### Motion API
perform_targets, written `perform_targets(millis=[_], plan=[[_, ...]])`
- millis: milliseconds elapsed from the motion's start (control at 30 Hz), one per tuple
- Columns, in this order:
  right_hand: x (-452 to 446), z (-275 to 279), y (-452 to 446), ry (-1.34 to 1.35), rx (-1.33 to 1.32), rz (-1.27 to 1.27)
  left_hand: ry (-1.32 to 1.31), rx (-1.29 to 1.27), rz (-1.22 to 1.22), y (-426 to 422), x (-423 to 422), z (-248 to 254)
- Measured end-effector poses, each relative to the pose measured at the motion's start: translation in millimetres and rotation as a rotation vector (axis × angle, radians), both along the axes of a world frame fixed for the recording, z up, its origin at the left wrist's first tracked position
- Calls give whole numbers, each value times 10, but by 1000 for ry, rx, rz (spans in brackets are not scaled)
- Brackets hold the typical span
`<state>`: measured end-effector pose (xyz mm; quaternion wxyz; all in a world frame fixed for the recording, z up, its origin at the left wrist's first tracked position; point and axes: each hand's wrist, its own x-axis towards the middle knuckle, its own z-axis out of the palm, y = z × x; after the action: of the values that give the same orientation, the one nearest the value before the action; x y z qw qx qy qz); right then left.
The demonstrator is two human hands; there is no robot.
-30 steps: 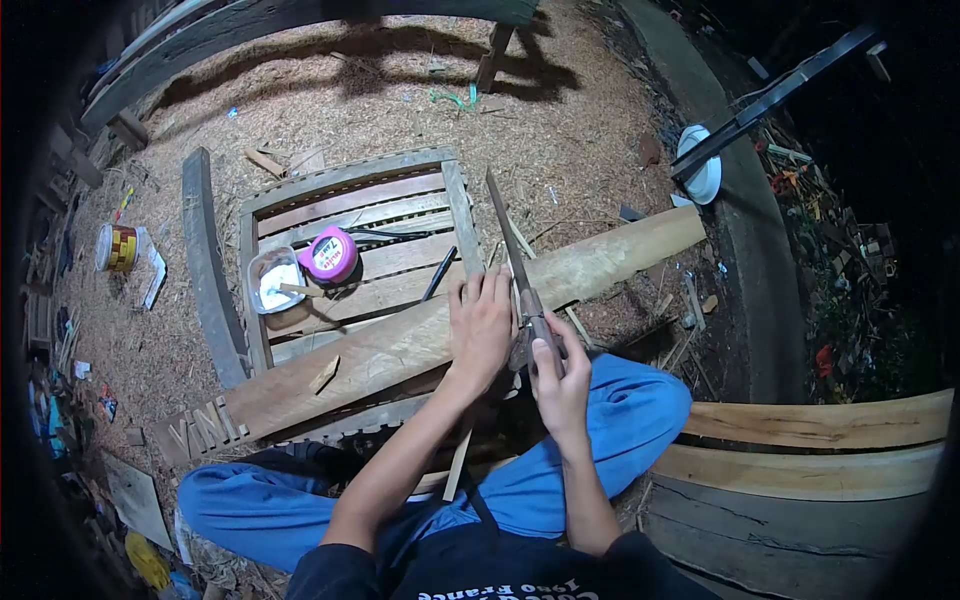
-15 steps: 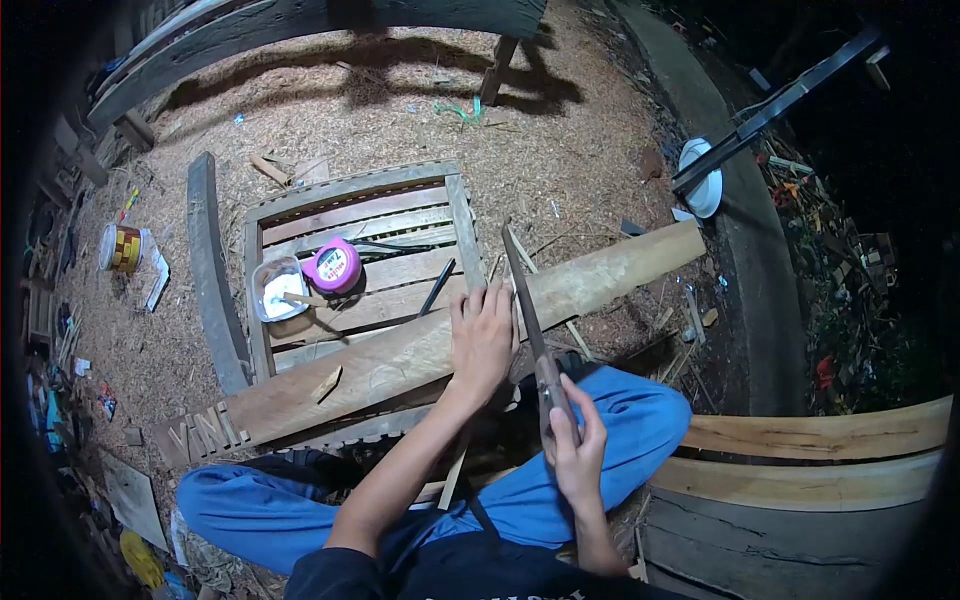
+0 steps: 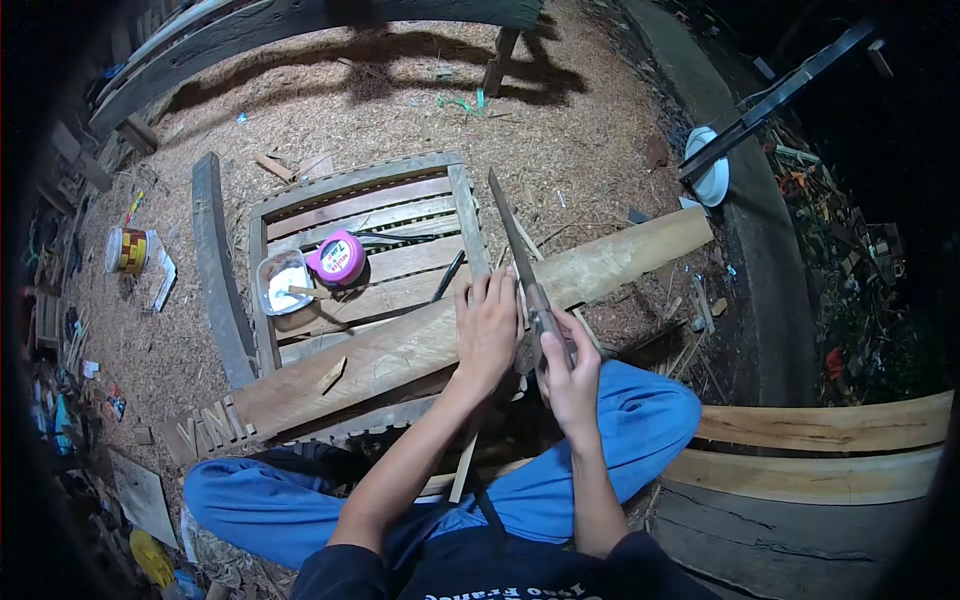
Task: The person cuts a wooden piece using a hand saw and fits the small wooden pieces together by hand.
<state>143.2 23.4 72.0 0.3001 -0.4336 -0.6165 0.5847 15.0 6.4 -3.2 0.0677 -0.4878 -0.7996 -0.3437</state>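
My right hand (image 3: 572, 372) is wrapped round the handle of a handsaw (image 3: 515, 228). The saw's long dark blade points away from me, crossing the plank beside my left fingers. My left hand (image 3: 488, 328) presses down on the long wooden plank (image 3: 390, 345), fingers close together over a thin wooden strip (image 3: 464, 468). Most of that strip is hidden under the hand; its near end sticks out toward my lap. The plank lies slantwise over a slatted wooden frame (image 3: 468, 205). A wood chip (image 3: 333, 375) and several short cut pieces (image 3: 215, 425) rest on its left part.
On the slats are a pink tape measure (image 3: 340, 258), a plastic tub (image 3: 285, 283) with white contents and a black pen (image 3: 449, 276). A dark beam (image 3: 218, 270) lies left. Boards (image 3: 820, 430) are at lower right, a bench (image 3: 300, 25) at the back. Sawdust covers the ground.
The saw has slid forward and slightly left, its tip now farther from me. My right hand has moved up with it. My left hand stays on the plank; the whole view has shifted slightly.
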Motion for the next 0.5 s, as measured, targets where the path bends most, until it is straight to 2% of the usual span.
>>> perform_targets(millis=[133, 167, 367, 433, 467, 500], plan=[[448, 81, -321, -24, 50, 16, 16, -15, -9, 14, -22, -12], [564, 127, -425, 6, -32, -16, 4, -17, -10, 30, -25, 0], [33, 50, -58, 5, 24, 0, 34, -17, -5, 11, -15, 8], [142, 125, -150, -75, 182, 39, 21, -11, -2, 22, -26, 33], [321, 129, -293, -6, -7, -8, 18, -13, -2, 22, -19, 31], [450, 201, -413, 30, -7, -7, 15, -17, 2, 31, -18, 23]])
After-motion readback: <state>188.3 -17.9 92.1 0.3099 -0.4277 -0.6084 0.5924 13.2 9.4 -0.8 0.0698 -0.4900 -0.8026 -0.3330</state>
